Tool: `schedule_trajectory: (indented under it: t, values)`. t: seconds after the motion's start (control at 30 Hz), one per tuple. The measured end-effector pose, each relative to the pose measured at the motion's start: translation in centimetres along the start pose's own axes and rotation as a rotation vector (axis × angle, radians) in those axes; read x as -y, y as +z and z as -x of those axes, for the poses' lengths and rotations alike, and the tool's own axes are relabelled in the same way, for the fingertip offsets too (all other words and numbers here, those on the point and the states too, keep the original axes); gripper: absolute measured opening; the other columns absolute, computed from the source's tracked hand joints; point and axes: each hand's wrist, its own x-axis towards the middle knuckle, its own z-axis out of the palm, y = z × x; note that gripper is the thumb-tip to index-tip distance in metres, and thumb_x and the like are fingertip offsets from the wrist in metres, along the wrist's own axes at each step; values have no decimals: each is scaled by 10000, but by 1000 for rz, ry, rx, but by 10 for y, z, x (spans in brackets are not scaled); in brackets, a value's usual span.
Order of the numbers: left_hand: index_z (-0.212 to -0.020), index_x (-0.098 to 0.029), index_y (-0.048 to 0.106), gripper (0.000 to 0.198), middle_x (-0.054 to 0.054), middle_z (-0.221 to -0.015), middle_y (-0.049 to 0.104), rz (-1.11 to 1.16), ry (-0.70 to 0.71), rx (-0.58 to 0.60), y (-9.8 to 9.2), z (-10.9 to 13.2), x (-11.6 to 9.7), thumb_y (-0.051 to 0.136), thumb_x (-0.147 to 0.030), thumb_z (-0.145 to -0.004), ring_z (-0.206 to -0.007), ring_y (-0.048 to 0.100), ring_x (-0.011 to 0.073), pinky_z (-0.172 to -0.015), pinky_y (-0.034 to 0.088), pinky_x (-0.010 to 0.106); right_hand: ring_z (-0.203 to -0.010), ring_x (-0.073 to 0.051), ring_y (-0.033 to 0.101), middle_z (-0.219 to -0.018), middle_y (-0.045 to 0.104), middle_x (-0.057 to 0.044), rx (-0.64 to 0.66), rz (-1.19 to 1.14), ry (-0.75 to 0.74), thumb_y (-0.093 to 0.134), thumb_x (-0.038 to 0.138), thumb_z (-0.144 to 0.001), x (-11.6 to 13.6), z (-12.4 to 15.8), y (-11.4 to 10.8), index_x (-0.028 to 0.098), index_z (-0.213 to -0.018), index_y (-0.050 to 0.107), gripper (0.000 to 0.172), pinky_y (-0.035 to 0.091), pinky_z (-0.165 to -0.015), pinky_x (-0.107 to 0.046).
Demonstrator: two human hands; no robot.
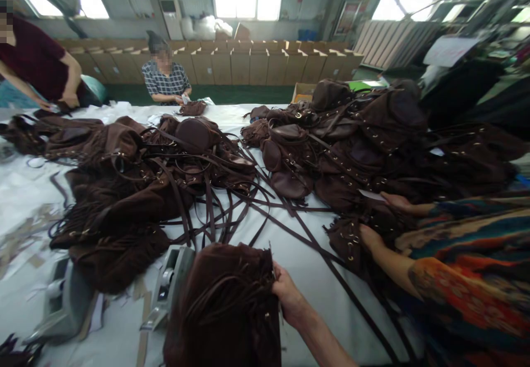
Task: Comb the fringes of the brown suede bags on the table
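Note:
A dark brown fringed bag [232, 306] fills the bottom middle of the view, close to me. My right hand [289, 295] grips its right edge near the top, fingers closed and partly hidden by the bag. My left hand does not show. Just left of the bag stands a grey tape dispenser [171, 284], and a second dispenser [66, 295] is further left. Long brown straps [306, 234] trail over the white tabletop [306, 301] beyond the bag.
Brown bags are heaped at left [120, 190] and right [351, 135]. At right, a co-worker's hands [372, 240] hold a bag with eyelets. Two more people [165, 80] work across the table. Cardboard boxes [248, 66] line the back; paper scraps [25, 240] lie left.

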Motion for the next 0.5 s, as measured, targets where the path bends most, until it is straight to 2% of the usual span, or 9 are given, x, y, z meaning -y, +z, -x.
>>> schedule_trajectory:
  t: [0.07,0.13,0.17,0.2,0.3,0.37,0.4,0.43,0.5]
  values:
    - [-978,-217,699,501,106,-1076,697,-19,31,-54,-25,13,2,659,-628,-694,-1077,603,314,-995,415,549,-928,-198,631,-974,703,-33,5,43,18,787,225,-616,7,4,-11,181,-1089,630,500,493,-883,-354]
    - [-783,-220,732,553,99,-997,731,-48,135,-162,-43,24,1,688,-721,-554,-1046,617,370,-1044,346,581,-924,-190,635,-971,702,-27,29,59,56,776,219,-629,5,6,-14,187,-1091,627,487,492,-891,-350]
    - [-786,-231,733,564,96,-1023,730,-76,208,-205,-46,26,-1,685,-734,-537,-1072,606,385,-1060,318,588,-895,-183,642,-956,702,-22,54,54,79,773,221,-631,2,6,-12,191,-1101,619,496,498,-876,-344]
    - [-899,-246,727,582,96,-1121,703,-134,275,-204,-45,27,-2,680,-720,-564,-1137,573,384,-1081,289,585,-857,-176,648,-934,702,-16,88,43,105,773,226,-627,-3,4,-9,193,-1114,609,515,509,-847,-336]
    - [-1307,-225,517,807,101,-1414,492,-432,419,-81,-18,23,-5,750,-557,-610,-1337,390,318,-1148,226,479,-756,-167,651,-858,695,-13,207,16,142,770,283,-621,-18,-5,1,174,-1133,589,555,527,-744,-308]
    - [-1303,-183,510,857,121,-1357,550,-511,396,-71,5,23,-7,767,-536,-566,-1299,441,331,-1111,328,451,-716,-157,644,-827,688,-15,251,38,124,759,335,-630,-26,-13,1,159,-1139,582,567,521,-699,-287]
    - [-1245,-174,557,799,128,-1277,617,-503,369,-65,14,24,-10,752,-549,-568,-1236,508,346,-1060,401,448,-695,-148,637,-813,684,-14,247,70,109,748,358,-640,-29,-16,-2,155,-1146,576,572,514,-680,-276]
    - [-1179,-174,599,714,125,-1206,663,-482,344,-44,20,28,-13,732,-557,-590,-1170,564,348,-1009,454,436,-666,-136,627,-797,681,-11,218,128,101,735,378,-654,-31,-19,-9,153,-1157,568,576,505,-657,-263]
    - [-1096,-184,634,566,105,-1149,694,-441,332,-63,25,36,-25,683,-549,-665,-1089,618,320,-955,492,396,-566,-109,584,-739,670,8,56,348,138,696,428,-685,-33,-20,-29,163,-1172,550,574,471,-577,-239]
